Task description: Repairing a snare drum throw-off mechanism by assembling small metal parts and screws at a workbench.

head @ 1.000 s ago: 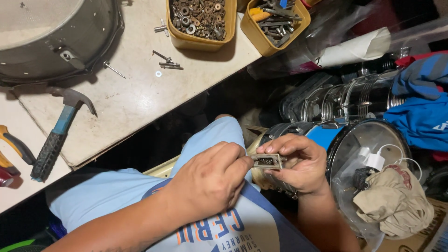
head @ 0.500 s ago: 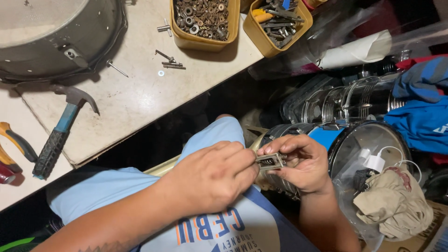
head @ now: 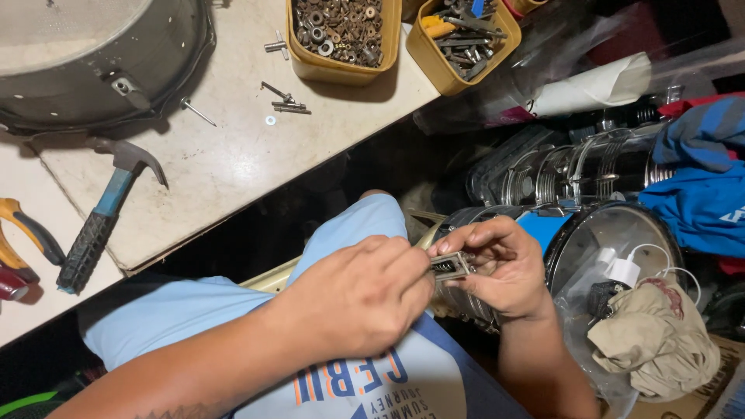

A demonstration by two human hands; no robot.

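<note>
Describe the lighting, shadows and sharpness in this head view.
Head view: light falls brightly on the pale worktop, where the hammer casts a short soft shadow; the gap below the worktop's edge is nearly black. The left hand, right hand and small metal part are evenly lit and fairly sharp. Mild glare streaks the chrome drum shells.

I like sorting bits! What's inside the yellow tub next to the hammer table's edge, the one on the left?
The left yellow tub is filled with rusty nuts and washers. Its bottom is covered by them, so deeper pieces can't be seen.
</note>
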